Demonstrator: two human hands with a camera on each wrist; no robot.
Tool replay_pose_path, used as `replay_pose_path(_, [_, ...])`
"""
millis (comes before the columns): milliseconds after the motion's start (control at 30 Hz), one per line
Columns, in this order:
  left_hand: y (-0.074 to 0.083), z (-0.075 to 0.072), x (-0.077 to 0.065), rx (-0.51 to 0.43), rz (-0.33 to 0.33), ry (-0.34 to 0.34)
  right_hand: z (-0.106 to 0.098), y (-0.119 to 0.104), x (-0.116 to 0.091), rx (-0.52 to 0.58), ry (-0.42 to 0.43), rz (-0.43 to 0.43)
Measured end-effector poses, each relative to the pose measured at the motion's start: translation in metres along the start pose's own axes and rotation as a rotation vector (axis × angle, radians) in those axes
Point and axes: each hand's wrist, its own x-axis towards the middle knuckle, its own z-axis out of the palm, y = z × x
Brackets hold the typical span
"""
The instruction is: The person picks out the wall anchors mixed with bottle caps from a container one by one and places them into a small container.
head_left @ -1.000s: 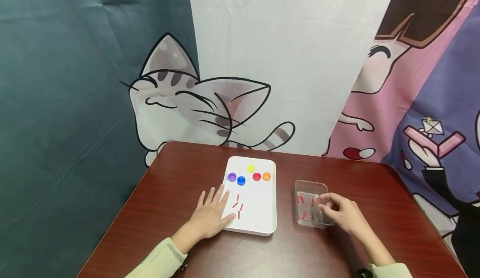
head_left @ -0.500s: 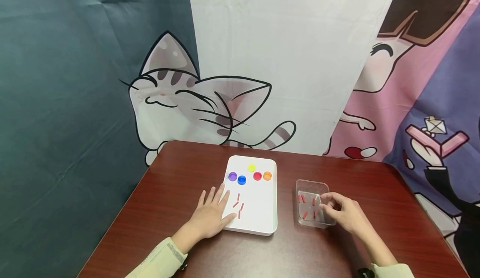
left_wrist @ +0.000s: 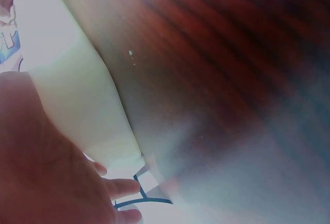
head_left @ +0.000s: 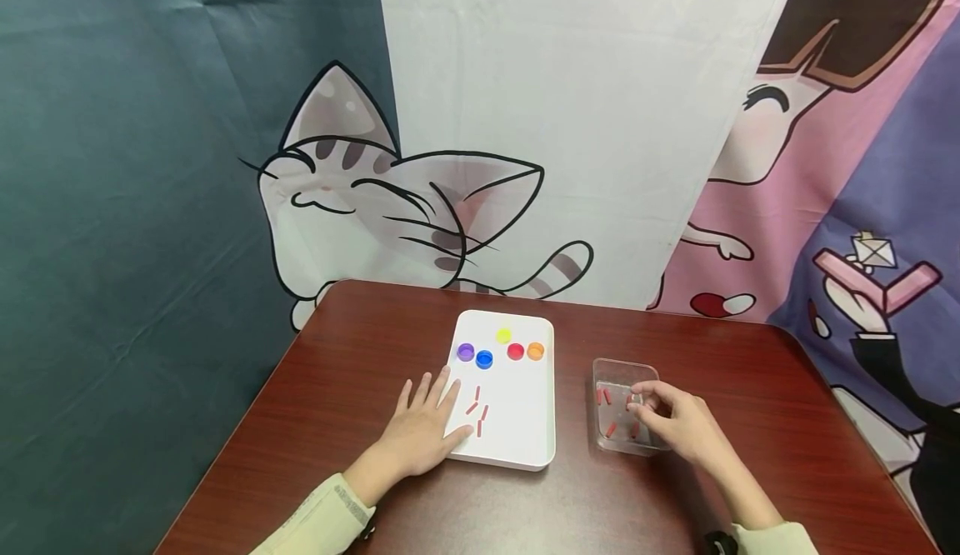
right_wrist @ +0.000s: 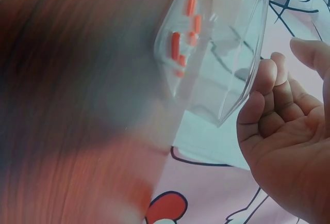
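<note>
My left hand (head_left: 416, 434) lies with fingers spread at the left side of a white tray (head_left: 525, 422). Just beside its fingertips, several short red sticks (head_left: 485, 412) lie loose on the tray. To the right stands a clear plastic box (head_left: 615, 447) with several more red sticks (head_left: 607, 397) on its bottom. Over the box's right side hangs my right hand (head_left: 690, 430), thumb and forefinger a little apart above a stick. In the right wrist view nothing shows between thumb and fingers (right_wrist: 265, 74).
At the tray's far end sit small round cups: purple (head_left: 466, 352), blue (head_left: 484, 359), yellow (head_left: 504, 336), red (head_left: 515, 352) and orange (head_left: 536, 351). The brown table (head_left: 390, 330) meets a printed cloth (head_left: 487, 80) behind it.
A red stick that was at my right fingertips now lies on the box's bottom. The right hand has shifted slightly left over the box. My left hand has stayed put.
</note>
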Motion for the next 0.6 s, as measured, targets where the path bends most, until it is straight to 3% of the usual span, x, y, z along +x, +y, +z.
replay_pose_path(233, [0.001, -0.001, 0.0, 0.009, 0.0, -0.005, 0.007, -0.009, 0.005, 0.027, 0.002, -0.035])
replay_pose_path(600, [0.002, -0.003, -0.002, 0.01, 0.001, -0.012, 0.018, -0.024, 0.015, 0.085, -0.047, -0.022])
